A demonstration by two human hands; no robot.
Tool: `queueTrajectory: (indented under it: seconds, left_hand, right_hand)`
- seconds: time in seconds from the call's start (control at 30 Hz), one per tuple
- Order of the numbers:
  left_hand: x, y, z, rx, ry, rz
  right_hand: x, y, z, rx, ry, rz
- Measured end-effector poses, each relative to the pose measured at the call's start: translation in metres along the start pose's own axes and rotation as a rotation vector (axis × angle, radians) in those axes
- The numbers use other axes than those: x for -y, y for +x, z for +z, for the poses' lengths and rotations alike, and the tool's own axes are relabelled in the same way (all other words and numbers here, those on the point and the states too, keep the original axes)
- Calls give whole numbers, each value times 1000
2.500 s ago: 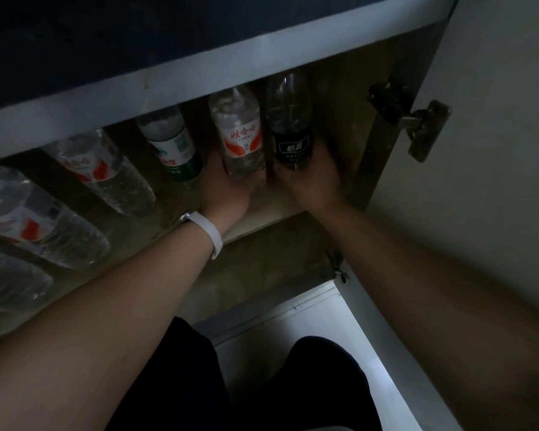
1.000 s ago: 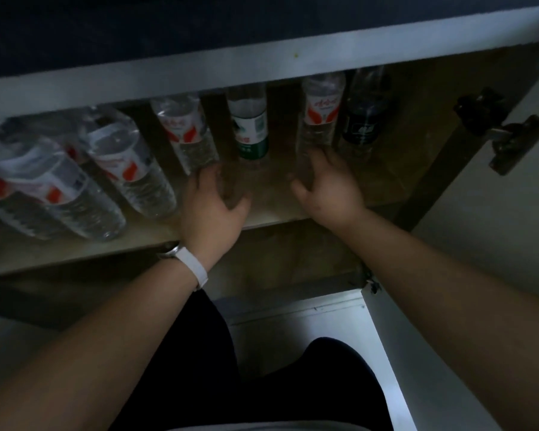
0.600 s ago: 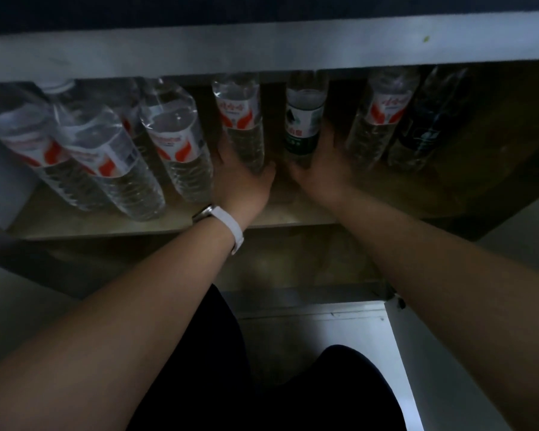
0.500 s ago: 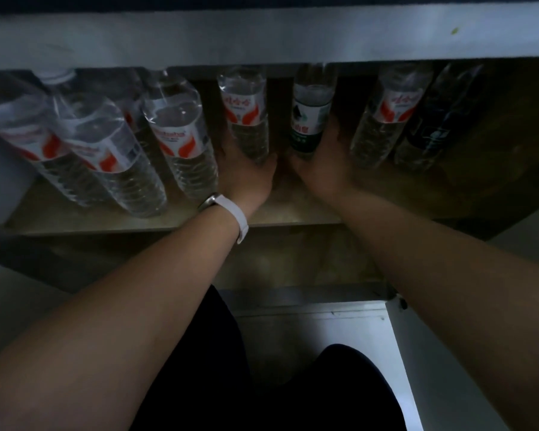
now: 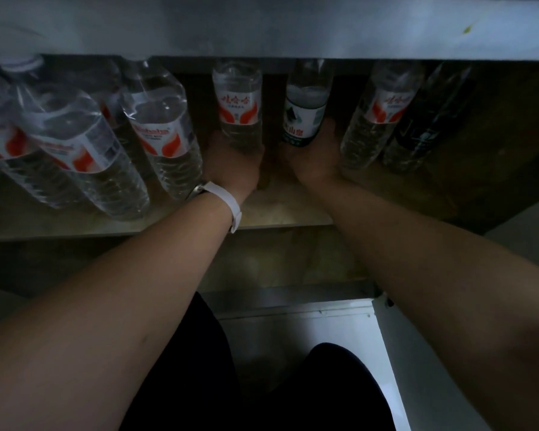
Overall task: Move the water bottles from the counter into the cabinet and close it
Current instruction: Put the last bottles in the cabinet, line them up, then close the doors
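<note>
Several water bottles stand on the cabinet shelf (image 5: 277, 217) in dim light. My left hand (image 5: 234, 166), with a white wristband, wraps the base of a clear bottle with a red-and-white label (image 5: 238, 104). My right hand (image 5: 313, 160) grips the base of a green-labelled bottle (image 5: 305, 113) right beside it. To their right stand another red-labelled bottle (image 5: 380, 116) and a dark bottle (image 5: 423, 126). At the left are larger red-labelled bottles (image 5: 159, 126), (image 5: 72, 150). All bottle tops are hidden behind the counter's front edge (image 5: 262, 26).
A lower cabinet level (image 5: 277, 262) lies under the shelf. A white cabinet door (image 5: 417, 353) hangs open at lower right, over a pale floor (image 5: 293, 331). My dark-clothed legs (image 5: 324, 393) fill the bottom centre.
My hands let go of the two right-hand bottles, moved left, and closed on the red-labelled and green-labelled bottles in the middle. The view shifted left, so the hinge side is out of frame.
</note>
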State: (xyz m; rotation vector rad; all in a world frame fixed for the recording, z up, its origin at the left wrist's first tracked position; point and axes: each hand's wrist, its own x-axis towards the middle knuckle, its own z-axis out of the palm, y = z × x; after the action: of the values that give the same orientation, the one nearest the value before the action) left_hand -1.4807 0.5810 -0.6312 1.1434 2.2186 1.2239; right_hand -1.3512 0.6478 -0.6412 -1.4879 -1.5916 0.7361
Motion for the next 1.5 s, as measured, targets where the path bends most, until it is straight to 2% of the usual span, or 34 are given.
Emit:
queueTrajectory:
  seconds: [0.2, 0.43, 0.7, 0.83, 1.1, 1.27, 1.5]
  left_hand:
    - [-5, -9, 2, -26, -47, 27]
    - [-20, -25, 17, 66, -79, 25]
    - [-23, -23, 29, 4, -80, 2]
    - [-24, -20, 38, -38, -60, 22]
    - [-25, -11, 46, -76, -79, 22]
    - [-25, -11, 42, -29, -78, 22]
    - [-30, -28, 19, 88, 93, 123]
  right_hand:
    - [-10, -13, -17, 63, 57, -36]
    - [-12, -25, -38, 51, 150, -73]
    - [-13, -20, -29, -12, 42, 2]
    - [-15, -15, -31, -32, 84, -3]
    - [-21, -5, -33, 50, 86, -75]
    - [-18, -7, -31, 53, 107, -79]
    - [-9, -15, -40, 119, 97, -11]
